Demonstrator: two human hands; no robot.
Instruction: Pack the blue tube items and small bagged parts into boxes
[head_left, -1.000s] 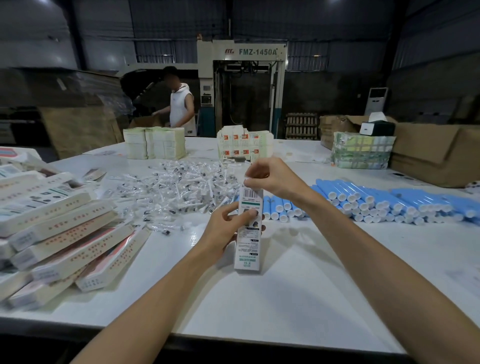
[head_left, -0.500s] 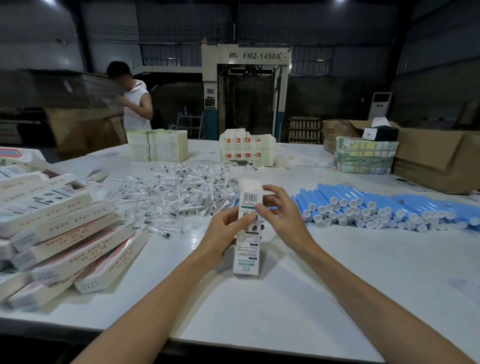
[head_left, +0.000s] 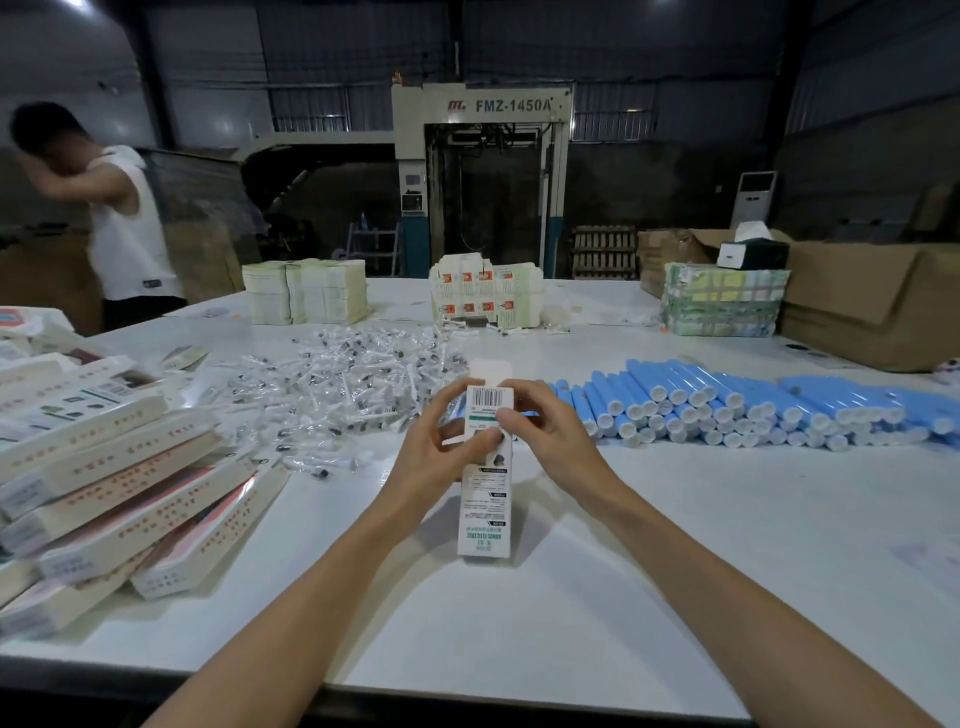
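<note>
Left hand (head_left: 439, 449) and right hand (head_left: 548, 439) both pinch the standing box (head_left: 484, 512) near its top, light thin card, likely crushable, so hold its edges gently.

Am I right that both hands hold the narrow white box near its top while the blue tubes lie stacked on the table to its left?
Not quite: the head view shows the blue tubes stacked on the table to the right of the narrow white box. The left hand and right hand do hold it near its top.
</note>
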